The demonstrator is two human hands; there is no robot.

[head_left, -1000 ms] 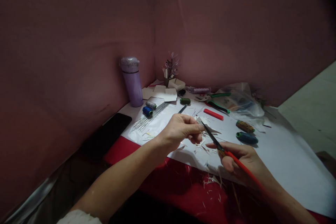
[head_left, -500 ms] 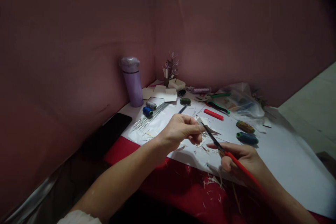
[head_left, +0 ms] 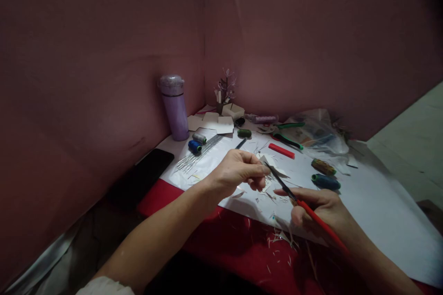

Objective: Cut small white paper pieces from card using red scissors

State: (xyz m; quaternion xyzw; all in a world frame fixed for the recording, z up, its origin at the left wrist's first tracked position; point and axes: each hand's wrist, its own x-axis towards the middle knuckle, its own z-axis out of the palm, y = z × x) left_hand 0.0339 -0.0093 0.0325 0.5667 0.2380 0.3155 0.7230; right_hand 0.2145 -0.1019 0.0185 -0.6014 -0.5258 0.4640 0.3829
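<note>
Tabletop (head_left: 374, 209): hands (head_left: 238, 173) half-closed on scissors (head_left: 306, 210), paper (head_left: 263, 159).

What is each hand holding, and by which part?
Right hand: scissors, by the red handles. Left hand: seemingly a small pale piece, pinched; which part is unclear.

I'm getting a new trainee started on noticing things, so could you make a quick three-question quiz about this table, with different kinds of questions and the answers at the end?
1. Which hand holds the red-handled scissors?
2. True or false: the purple bottle is lying on its side.
3. Which of these is closest to the bright blue spool?
A) the green-handled pliers
B) the grey spool
C) the clear plastic bag

Key:
1. The right hand.
2. False; it stands upright.
3. B
</note>
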